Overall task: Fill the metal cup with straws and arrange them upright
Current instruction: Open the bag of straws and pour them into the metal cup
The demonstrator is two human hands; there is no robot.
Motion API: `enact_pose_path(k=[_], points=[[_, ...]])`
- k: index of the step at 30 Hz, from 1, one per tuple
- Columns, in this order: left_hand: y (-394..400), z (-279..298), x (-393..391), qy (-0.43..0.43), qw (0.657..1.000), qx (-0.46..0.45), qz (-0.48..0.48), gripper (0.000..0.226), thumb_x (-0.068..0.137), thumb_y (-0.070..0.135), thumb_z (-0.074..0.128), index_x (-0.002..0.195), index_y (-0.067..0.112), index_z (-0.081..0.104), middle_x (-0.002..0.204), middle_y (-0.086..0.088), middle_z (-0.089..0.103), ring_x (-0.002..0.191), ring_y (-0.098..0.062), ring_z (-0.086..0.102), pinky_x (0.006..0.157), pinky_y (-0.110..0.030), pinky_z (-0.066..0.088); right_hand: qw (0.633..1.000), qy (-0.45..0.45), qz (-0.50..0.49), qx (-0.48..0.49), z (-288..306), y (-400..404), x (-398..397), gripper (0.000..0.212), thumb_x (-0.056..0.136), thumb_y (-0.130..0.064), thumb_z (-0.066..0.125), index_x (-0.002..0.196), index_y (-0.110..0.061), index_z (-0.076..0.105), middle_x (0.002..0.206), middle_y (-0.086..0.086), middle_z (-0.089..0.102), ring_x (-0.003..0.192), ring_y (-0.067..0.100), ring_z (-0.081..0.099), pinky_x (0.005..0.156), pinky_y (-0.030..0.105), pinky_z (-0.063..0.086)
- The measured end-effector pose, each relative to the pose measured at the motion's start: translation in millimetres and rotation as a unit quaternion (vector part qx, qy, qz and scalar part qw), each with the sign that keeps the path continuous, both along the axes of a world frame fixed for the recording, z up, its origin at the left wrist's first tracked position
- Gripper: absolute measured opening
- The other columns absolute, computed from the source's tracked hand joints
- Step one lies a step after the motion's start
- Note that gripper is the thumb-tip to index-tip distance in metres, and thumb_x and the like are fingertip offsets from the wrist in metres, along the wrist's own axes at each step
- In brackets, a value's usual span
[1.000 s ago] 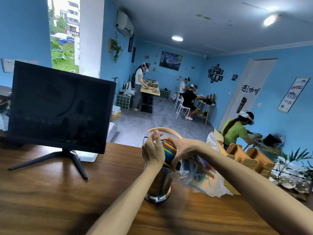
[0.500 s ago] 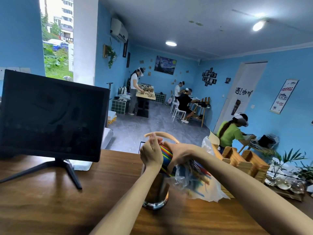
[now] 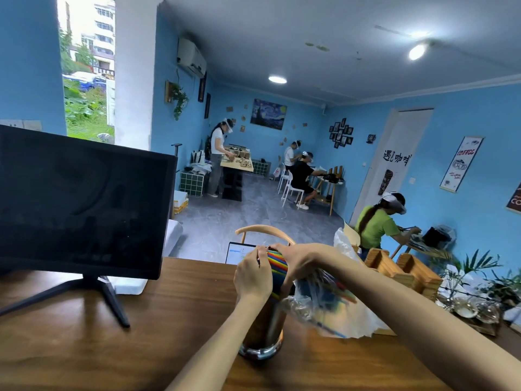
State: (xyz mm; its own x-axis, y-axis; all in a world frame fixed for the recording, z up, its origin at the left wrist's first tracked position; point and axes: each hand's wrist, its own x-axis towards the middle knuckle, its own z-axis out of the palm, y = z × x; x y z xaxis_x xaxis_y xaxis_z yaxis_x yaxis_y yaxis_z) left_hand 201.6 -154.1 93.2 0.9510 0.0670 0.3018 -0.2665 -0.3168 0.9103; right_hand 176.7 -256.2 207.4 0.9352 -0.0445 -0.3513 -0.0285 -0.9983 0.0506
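A shiny metal cup [image 3: 263,331] stands on the wooden table [image 3: 112,345], packed with a bundle of coloured straws [image 3: 276,261] that rise upright above its rim. My left hand [image 3: 252,276] curls round the left side of the bundle near its top. My right hand [image 3: 296,261] grips the bundle's top from the right, fingers meeting the left hand's. Under my right wrist hangs a clear plastic bag [image 3: 335,309] with more straws in it, blurred; I cannot tell whether the hand holds it.
A dark monitor [image 3: 81,204] on a splayed stand fills the table's left. A chair back [image 3: 265,231] and a tablet [image 3: 238,252] sit past the far edge. Wooden boxes [image 3: 406,270] and glassware lie right. Other people work at tables across the room.
Both hands stay on the straw bundle, fingers shifting a little at its top. The view has tipped upward, so cup and hands sit lower in frame.
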Motion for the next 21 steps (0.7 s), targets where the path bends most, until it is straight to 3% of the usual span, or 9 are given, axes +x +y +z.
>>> enact_pose_path(k=[3,6,10,14,16,18,21], points=[[-3.0,5.9,0.9,0.022,0.999,0.013,0.018,0.060,0.106,0.050,0.025,0.094,0.016,0.073,0.093,-0.006,0.073,0.091,-0.025,0.067,0.086,-0.041,0.056,1.000,0.006,0.007,0.005,2.6,-2.3,-0.6,0.091,0.060,-0.049,0.092,0.134,-0.027,0.043,0.127,0.002,0.058,0.112,0.024,0.060,0.101,0.044,0.053],[-5.6,8.1,0.7,0.032,0.999,0.018,0.005,0.062,0.105,0.052,0.022,0.098,0.017,0.072,0.097,-0.006,0.072,0.093,-0.024,0.066,0.090,-0.044,0.055,1.000,0.010,0.014,0.016,5.6,-4.6,-2.3,0.095,0.060,-0.051,0.092,0.137,-0.030,0.042,0.130,0.001,0.058,0.115,0.024,0.059,0.104,0.044,0.051],[-5.8,1.9,0.0,0.011,0.999,0.006,-0.032,0.073,0.097,0.063,0.011,0.109,0.023,0.070,0.112,-0.008,0.072,0.113,-0.027,0.064,0.098,-0.049,0.050,1.000,0.006,0.025,0.014,6.8,-4.9,-6.7,0.092,0.062,-0.057,0.091,0.136,-0.035,0.042,0.127,-0.003,0.059,0.112,0.021,0.059,0.102,0.039,0.051],[-2.9,3.6,-5.1,-0.001,0.998,0.047,-0.033,0.065,0.102,0.062,0.016,0.089,0.025,0.068,0.084,0.001,0.070,0.085,-0.019,0.067,0.082,-0.040,0.054,1.000,0.010,0.019,0.003,5.0,-6.6,-5.8,0.086,0.060,-0.059,0.090,0.129,-0.031,0.048,0.122,-0.002,0.061,0.107,0.021,0.062,0.100,0.041,0.054],[-2.5,3.1,-7.5,-0.006,0.998,0.062,-0.028,0.065,0.099,0.069,0.019,0.088,0.027,0.066,0.083,0.003,0.069,0.083,-0.017,0.065,0.080,-0.038,0.053,1.000,0.020,0.018,-0.014,7.0,-6.3,-4.8,0.088,0.058,-0.062,0.089,0.129,-0.030,0.049,0.121,-0.001,0.061,0.107,0.023,0.062,0.100,0.043,0.054],[-3.5,0.9,-6.7,-0.005,0.997,0.076,-0.024,0.055,0.101,0.063,0.027,0.093,0.026,0.067,0.088,0.001,0.069,0.088,-0.021,0.064,0.084,-0.042,0.052,0.998,0.033,0.030,-0.038,8.9,-4.1,-4.0,0.090,0.060,-0.063,0.087,0.133,-0.029,0.046,0.125,0.001,0.059,0.111,0.026,0.060,0.101,0.044,0.052],[-4.4,-0.7,-5.5,0.003,0.997,0.073,-0.027,0.038,0.105,0.039,0.033,0.084,0.022,0.060,0.088,-0.002,0.066,0.089,-0.026,0.062,0.088,-0.047,0.050,0.995,0.041,0.045,-0.075,6.5,2.5,-3.2,0.101,0.057,-0.071,0.084,0.138,-0.028,0.041,0.132,0.003,0.055,0.118,0.028,0.055,0.105,0.048,0.048]])
